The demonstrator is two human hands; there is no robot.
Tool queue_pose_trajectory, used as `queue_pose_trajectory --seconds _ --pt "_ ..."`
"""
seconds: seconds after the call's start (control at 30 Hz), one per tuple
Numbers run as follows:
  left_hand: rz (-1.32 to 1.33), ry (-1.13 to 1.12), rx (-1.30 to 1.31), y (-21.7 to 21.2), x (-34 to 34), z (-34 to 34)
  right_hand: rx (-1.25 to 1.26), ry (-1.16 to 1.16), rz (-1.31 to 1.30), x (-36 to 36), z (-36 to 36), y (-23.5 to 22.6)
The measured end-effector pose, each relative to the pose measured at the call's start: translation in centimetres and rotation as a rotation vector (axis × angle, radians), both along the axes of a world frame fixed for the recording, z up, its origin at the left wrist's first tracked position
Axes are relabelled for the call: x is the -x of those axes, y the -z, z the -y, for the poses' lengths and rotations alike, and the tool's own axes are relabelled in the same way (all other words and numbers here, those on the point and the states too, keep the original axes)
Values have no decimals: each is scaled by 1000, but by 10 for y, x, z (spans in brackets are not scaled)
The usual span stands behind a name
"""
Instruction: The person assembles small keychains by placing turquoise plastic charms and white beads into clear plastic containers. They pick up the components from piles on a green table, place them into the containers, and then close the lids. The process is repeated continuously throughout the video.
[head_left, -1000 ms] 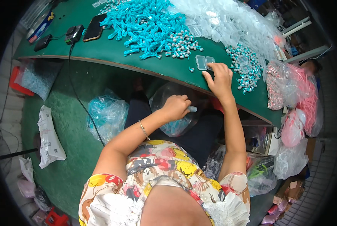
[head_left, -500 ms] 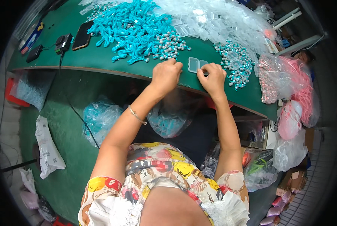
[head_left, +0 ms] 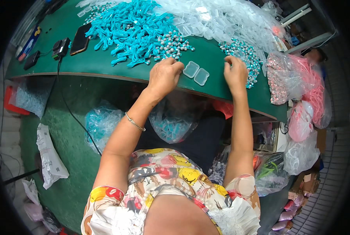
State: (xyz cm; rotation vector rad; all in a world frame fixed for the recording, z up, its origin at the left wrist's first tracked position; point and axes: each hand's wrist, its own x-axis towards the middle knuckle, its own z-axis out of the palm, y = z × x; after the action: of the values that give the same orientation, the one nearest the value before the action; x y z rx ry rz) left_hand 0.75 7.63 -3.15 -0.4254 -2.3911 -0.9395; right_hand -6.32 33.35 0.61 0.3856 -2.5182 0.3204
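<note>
A small clear plastic box [head_left: 201, 76] lies opened flat near the table's front edge, between my two hands and touched by neither. My left hand [head_left: 165, 76] is closed, its fingers curled at the near edge of a pile of grey-white beads [head_left: 174, 44]; what it may hold is hidden. Beside that pile spreads a heap of turquoise cords [head_left: 133, 33]. My right hand [head_left: 236, 74] has its fingertips drawn together at the left side of a pile of teal and silver beads [head_left: 254, 62]. Anything between those fingertips is too small to make out.
Many clear plastic boxes [head_left: 218, 19] are heaped at the back of the green table [head_left: 104, 62]. A phone [head_left: 80, 38] and a small black device [head_left: 61, 47] lie at the left. Bagged pink beads [head_left: 276, 84] and pink cords [head_left: 316, 94] hang over the right edge.
My right hand has left the clear box and moved right to the teal and silver beads. The box now lies turned at an angle. My left hand has shifted slightly left.
</note>
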Motion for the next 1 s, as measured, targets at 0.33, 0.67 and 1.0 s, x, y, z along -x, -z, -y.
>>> queue_pose_trajectory --seconds 0.33,0.67,1.0 --pt "94 -117 -203 1 -9 -21 -11 -242 -50 6 -3 14" --pt "120 10 -386 -8 7 -19 514 -393 432 -60 36 -8" --pt "48 86 -83 -1 -22 -36 90 -477 358 -69 46 0"
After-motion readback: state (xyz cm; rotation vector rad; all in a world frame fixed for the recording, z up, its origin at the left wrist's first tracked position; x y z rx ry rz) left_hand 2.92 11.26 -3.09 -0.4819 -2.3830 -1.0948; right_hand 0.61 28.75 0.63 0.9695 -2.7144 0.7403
